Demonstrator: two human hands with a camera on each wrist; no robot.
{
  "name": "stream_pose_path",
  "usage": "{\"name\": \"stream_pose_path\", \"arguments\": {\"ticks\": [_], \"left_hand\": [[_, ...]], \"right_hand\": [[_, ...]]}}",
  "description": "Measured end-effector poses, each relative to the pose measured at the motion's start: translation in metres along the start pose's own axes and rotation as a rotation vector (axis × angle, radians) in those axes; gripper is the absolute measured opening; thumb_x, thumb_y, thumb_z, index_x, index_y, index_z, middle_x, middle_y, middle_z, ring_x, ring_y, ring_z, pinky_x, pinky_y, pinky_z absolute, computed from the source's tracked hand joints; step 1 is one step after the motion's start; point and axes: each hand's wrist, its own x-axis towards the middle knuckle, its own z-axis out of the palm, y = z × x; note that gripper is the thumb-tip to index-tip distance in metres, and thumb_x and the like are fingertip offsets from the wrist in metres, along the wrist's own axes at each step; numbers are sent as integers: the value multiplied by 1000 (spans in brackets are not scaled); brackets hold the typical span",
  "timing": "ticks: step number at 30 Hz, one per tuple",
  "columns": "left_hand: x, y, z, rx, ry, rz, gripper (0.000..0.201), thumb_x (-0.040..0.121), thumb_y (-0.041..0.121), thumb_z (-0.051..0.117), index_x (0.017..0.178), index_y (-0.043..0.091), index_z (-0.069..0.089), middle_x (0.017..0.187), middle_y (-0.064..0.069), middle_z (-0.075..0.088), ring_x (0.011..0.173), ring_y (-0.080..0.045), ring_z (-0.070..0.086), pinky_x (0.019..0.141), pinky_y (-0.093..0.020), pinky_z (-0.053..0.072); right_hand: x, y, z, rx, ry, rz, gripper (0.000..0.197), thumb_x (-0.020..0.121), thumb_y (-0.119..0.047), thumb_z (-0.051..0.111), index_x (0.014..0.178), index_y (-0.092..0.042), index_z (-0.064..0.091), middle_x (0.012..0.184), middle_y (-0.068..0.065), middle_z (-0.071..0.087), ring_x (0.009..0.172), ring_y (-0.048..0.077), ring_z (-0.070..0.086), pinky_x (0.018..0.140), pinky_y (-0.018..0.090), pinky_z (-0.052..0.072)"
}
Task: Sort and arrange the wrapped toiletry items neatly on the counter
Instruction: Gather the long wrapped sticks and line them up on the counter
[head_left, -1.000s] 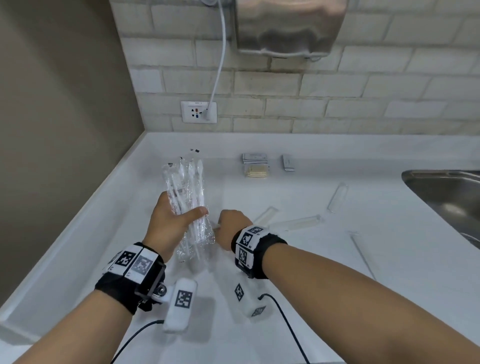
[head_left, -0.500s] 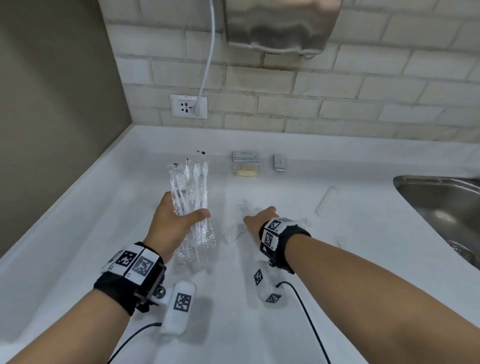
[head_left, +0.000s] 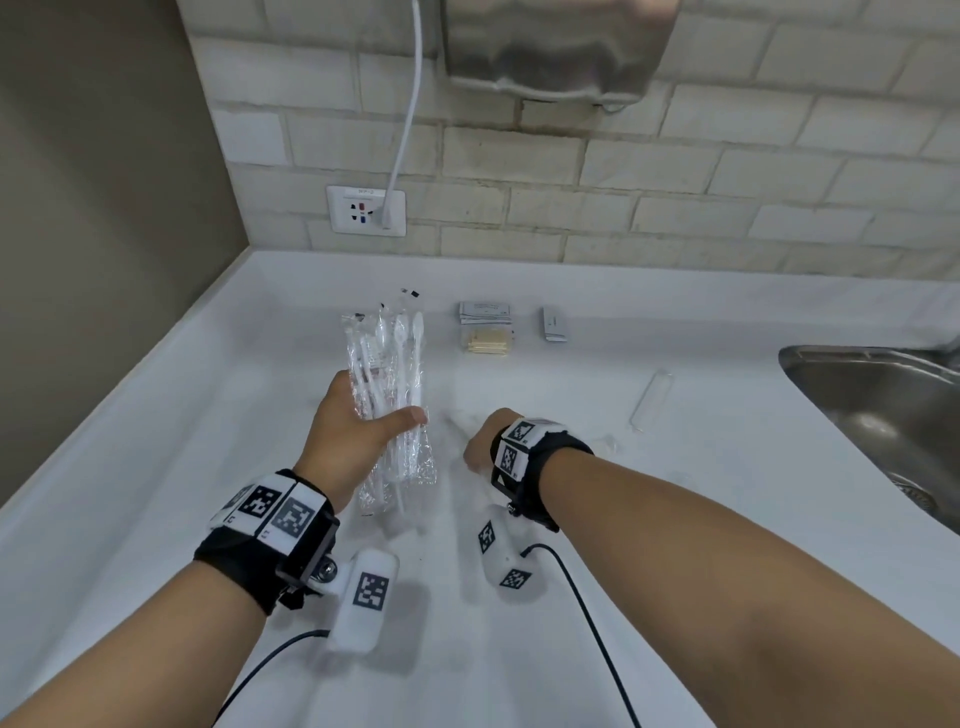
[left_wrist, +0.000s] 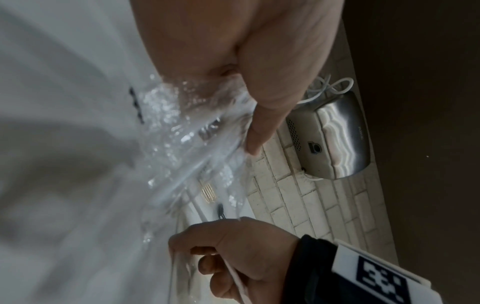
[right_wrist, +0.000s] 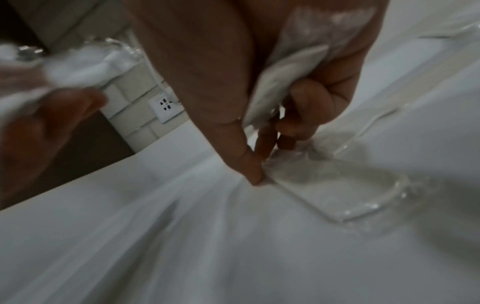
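Note:
My left hand (head_left: 379, 410) grips a bundle of wrapped toothbrushes (head_left: 395, 384) upright above the counter; the thumb (left_wrist: 262, 115) presses the crinkled wrap (left_wrist: 187, 144). Just to its right, my right hand (head_left: 475, 447) is low on the counter. In the right wrist view its thumb and fingers (right_wrist: 253, 174) pinch the end of a clear wrapped item (right_wrist: 337, 189) lying flat, while a white wrapped item (right_wrist: 285, 78) is tucked in the palm. Another clear wrapped item (head_left: 652, 397) lies loose further right.
Against the back wall sit a stack of grey packets (head_left: 484, 312), a yellowish stack (head_left: 488, 343) and a small packet (head_left: 555, 325). A steel sink (head_left: 883, 410) opens at the right. A hand dryer (head_left: 550, 47) hangs above, its cord in the outlet (head_left: 366, 210).
My right hand left the bundle, reached right over the loose wrapped items, and now pinches one on the counter. The left hand keeps holding the bundle in place.

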Motion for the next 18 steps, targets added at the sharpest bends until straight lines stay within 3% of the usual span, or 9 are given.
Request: {"name": "stream_pose_path", "arguments": {"ticks": [2, 5, 7, 10, 12, 14, 16, 18], "left_hand": [[4, 3, 8, 0, -18, 6, 65, 71, 20, 85, 125, 20, 50, 116, -2, 66, 106, -23, 65, 88, -40, 54], [8, 10, 21, 4, -47, 24, 64, 71, 21, 84, 125, 21, 50, 115, -1, 66, 106, -22, 65, 82, -35, 53], [10, 13, 28, 7, -63, 29, 63, 72, 20, 84, 125, 20, 50, 115, -1, 66, 105, -22, 65, 77, -32, 52], [11, 16, 37, 15, -84, 31, 64, 72, 22, 84, 125, 21, 49, 117, 0, 65, 108, -22, 63, 82, -36, 53], [12, 16, 42, 14, -95, 31, 64, 71, 22, 84, 125, 22, 50, 117, 0, 65, 107, -22, 64, 85, -38, 54], [13, 16, 48, 10, -109, 31, 63, 71, 23, 85, 124, 22, 50, 115, 0, 66, 105, -22, 66, 78, -36, 53], [13, 17, 54, 14, -131, 28, 64, 70, 25, 85, 123, 24, 50, 114, 0, 67, 104, -23, 67, 72, -33, 51], [12, 17, 62, 11, -152, 18, 63, 70, 25, 85, 123, 25, 51, 114, 0, 67, 104, -24, 67, 72, -34, 53]], "right_hand": [[7, -5, 6, -65, 38, 0, 35, 90, -21, 54, 63, -21, 31, 86, 5, 45, 82, 25, 47, 75, 33, 43], [-3, -6, 2, -231, 29, 31, 8, 90, -30, 56, 89, -24, 52, 91, 5, 56, 87, 25, 59, 87, 39, 51], [1, -4, 6, -208, 42, -17, 17, 94, -27, 52, 78, -20, 52, 75, 1, 52, 73, 20, 56, 76, 31, 51], [4, 2, 12, -105, 40, -23, 24, 98, -25, 44, 83, -11, 55, 79, 4, 55, 66, 19, 55, 64, 28, 48], [1, 8, 3, -4, 55, -42, 23, 94, -19, 47, 72, -10, 49, 70, 3, 50, 59, 17, 49, 58, 25, 42], [-2, 26, -11, 185, 147, -9, 10, 91, -17, 49, 85, -8, 50, 76, 4, 52, 69, 22, 53, 56, 26, 40], [-3, 51, -28, 326, 225, 53, 17, 90, -15, 48, 105, -6, 47, 93, 8, 56, 83, 28, 58, 63, 31, 46], [-7, 80, -43, 425, 293, 133, 23, 89, -15, 48, 110, -6, 41, 94, 10, 59, 88, 31, 65, 66, 36, 53]]}}
